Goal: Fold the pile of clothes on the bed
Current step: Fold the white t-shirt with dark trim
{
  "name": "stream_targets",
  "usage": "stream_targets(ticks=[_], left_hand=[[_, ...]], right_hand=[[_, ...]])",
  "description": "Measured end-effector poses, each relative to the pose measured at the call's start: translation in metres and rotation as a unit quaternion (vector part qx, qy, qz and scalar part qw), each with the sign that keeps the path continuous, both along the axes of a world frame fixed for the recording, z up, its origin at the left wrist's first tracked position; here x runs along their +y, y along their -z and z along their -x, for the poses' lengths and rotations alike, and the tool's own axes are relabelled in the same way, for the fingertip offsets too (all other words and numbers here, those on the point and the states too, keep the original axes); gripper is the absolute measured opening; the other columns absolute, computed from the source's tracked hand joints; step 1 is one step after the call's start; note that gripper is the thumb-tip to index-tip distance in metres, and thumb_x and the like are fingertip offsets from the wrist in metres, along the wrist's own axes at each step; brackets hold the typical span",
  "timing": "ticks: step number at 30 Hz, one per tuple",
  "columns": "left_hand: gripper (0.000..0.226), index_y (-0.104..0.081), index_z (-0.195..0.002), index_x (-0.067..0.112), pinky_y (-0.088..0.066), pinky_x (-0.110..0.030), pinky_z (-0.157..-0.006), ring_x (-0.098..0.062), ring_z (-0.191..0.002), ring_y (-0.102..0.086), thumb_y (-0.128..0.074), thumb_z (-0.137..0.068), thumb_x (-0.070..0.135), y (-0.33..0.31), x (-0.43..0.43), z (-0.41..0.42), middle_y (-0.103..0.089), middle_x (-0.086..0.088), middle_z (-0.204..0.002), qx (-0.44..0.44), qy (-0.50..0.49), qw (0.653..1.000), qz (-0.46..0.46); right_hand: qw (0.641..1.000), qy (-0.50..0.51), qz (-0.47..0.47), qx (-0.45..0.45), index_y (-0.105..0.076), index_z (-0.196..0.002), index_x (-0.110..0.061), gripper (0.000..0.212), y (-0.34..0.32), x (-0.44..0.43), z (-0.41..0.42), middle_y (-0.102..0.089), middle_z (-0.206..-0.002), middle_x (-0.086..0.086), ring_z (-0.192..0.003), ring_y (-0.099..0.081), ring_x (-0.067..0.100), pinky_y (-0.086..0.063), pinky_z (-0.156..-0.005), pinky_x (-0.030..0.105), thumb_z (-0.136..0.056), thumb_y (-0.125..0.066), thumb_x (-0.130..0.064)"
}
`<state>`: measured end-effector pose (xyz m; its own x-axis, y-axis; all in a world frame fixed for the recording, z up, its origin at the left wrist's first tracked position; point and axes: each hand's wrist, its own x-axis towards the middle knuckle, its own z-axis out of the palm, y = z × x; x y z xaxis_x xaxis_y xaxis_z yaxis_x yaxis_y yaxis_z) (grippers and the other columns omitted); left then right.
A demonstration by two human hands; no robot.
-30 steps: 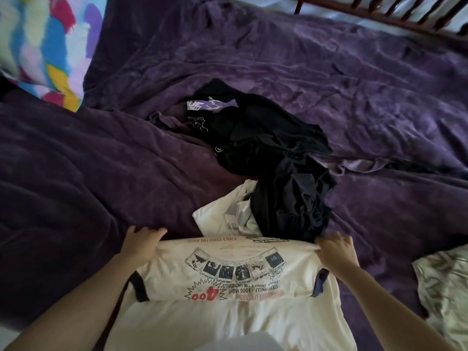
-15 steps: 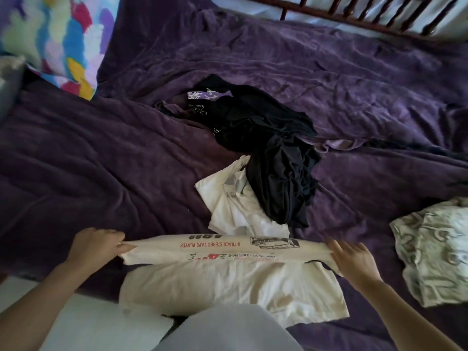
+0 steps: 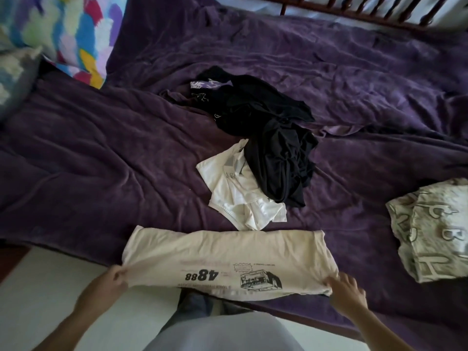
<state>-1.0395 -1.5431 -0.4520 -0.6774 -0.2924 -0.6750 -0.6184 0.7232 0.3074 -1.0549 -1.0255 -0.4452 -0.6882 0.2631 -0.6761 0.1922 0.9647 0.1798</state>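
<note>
A cream T-shirt (image 3: 222, 252) with a black "4888" print lies folded into a wide band at the near edge of the bed. My left hand (image 3: 111, 279) pinches its near left corner. My right hand (image 3: 345, 287) grips its near right corner. Behind it lies a crumpled white garment (image 3: 240, 196), partly under a heap of black clothes (image 3: 268, 127) in the middle of the bed.
The bed is covered by a purple blanket (image 3: 126, 160). A folded pale garment with grey letters (image 3: 435, 229) sits at the right. A colourful pillow (image 3: 63, 34) is at the far left, a wooden rail (image 3: 354, 11) at the back. My legs stand at the bed edge.
Both hands pulled the folded edge of the cream T-shirt toward me and laid it down over the lower half. The shirt's print side with "4888" is now on top.
</note>
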Motion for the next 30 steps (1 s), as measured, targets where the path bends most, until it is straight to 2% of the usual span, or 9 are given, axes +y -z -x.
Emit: stream_targets(ticks=[4,6,10,13,16,21,25,27,30], left_hand=[[0.046,-0.062,-0.089,-0.002,-0.038,-0.037,-0.069,-0.022,-0.074,-0.051,-0.069,-0.067,0.038,0.003,0.015,0.004,-0.060,-0.015,-0.080,0.072,-0.216,0.967,-0.109],[0.034,-0.058,-0.093,-0.004,-0.036,-0.034,-0.068,-0.029,-0.079,-0.053,-0.071,-0.077,0.023,-0.003,0.024,0.015,-0.059,-0.018,-0.088,0.110,-0.266,0.955,-0.076],[0.028,-0.056,-0.109,-0.012,-0.038,-0.033,-0.069,-0.033,-0.082,-0.053,-0.060,-0.083,-0.003,0.002,0.037,0.030,-0.058,-0.024,-0.094,0.113,-0.274,0.955,-0.006],[0.025,-0.057,-0.114,-0.004,-0.049,-0.021,-0.051,-0.029,-0.067,-0.061,-0.051,-0.089,-0.005,-0.004,0.035,0.029,-0.062,-0.016,-0.089,0.117,-0.395,0.902,-0.130],[0.023,-0.058,-0.098,0.008,-0.051,-0.014,-0.046,-0.004,-0.054,-0.066,-0.038,-0.095,-0.004,-0.008,0.021,0.022,-0.070,0.003,-0.065,0.118,-0.488,0.824,-0.263],[0.029,-0.056,-0.081,0.015,-0.045,-0.010,-0.040,-0.005,-0.044,-0.060,-0.040,-0.090,-0.007,0.004,0.026,0.003,-0.064,0.006,-0.050,0.069,-0.548,0.810,-0.195],[0.012,-0.059,-0.086,-0.009,-0.047,-0.032,-0.062,-0.034,-0.071,-0.053,-0.048,-0.087,-0.005,0.010,0.031,0.015,-0.058,-0.024,-0.080,0.060,-0.349,0.934,0.057],[0.029,-0.060,-0.107,-0.010,-0.047,-0.049,-0.081,-0.044,-0.096,-0.054,-0.057,-0.079,-0.003,0.009,0.042,0.019,-0.059,-0.031,-0.105,0.150,-0.229,0.945,0.180],[0.031,-0.066,-0.099,-0.003,-0.050,-0.050,-0.077,-0.033,-0.101,-0.049,-0.051,-0.076,0.011,0.001,0.074,0.015,-0.063,-0.023,-0.105,0.325,0.073,0.931,0.146]], right_hand=[[0.948,0.284,0.094,0.107,-0.047,-0.129,-0.012,0.037,0.005,-0.014,0.022,-0.041,-0.136,0.016,-0.127,-0.036,0.033,-0.031,-0.101,0.039,-0.092,-0.045,-0.019],[0.910,0.371,0.142,0.120,-0.039,-0.133,-0.003,0.049,0.018,-0.013,0.039,-0.039,-0.137,0.024,-0.127,-0.035,0.040,-0.031,-0.103,0.043,-0.091,-0.053,-0.023],[0.907,0.389,0.137,0.081,-0.025,-0.142,-0.008,0.072,0.036,-0.017,0.052,-0.036,-0.143,0.021,-0.130,-0.035,0.040,-0.028,-0.107,0.049,-0.086,-0.062,-0.036],[0.918,0.380,0.100,0.059,-0.042,-0.133,-0.009,0.051,0.041,-0.010,0.051,-0.049,-0.133,0.018,-0.124,-0.043,0.036,-0.022,-0.106,0.047,-0.088,-0.056,-0.030],[0.930,0.357,0.064,0.065,-0.061,-0.116,-0.010,0.033,0.041,0.006,0.048,-0.057,-0.124,0.018,-0.121,-0.046,0.034,-0.021,-0.106,0.044,-0.089,-0.050,-0.024],[0.900,0.418,0.089,0.083,-0.056,-0.122,0.002,0.041,0.042,0.013,0.037,-0.049,-0.131,0.025,-0.123,-0.042,0.040,-0.030,-0.106,0.046,-0.092,-0.050,-0.026],[0.870,0.434,0.174,0.156,-0.060,-0.097,0.012,0.039,0.023,0.002,0.041,-0.061,-0.102,0.030,-0.100,-0.056,0.042,-0.038,-0.076,0.037,-0.088,-0.055,-0.026],[0.884,0.392,0.178,0.184,-0.059,-0.095,0.009,0.034,0.005,-0.006,0.051,-0.063,-0.099,0.028,-0.096,-0.058,0.042,-0.038,-0.073,0.038,-0.086,-0.055,-0.023],[0.913,0.306,0.169,0.210,-0.055,-0.109,0.005,0.030,-0.038,-0.043,0.075,-0.063,-0.106,0.025,-0.099,-0.057,0.040,-0.033,-0.070,0.034,-0.092,-0.050,-0.019]])
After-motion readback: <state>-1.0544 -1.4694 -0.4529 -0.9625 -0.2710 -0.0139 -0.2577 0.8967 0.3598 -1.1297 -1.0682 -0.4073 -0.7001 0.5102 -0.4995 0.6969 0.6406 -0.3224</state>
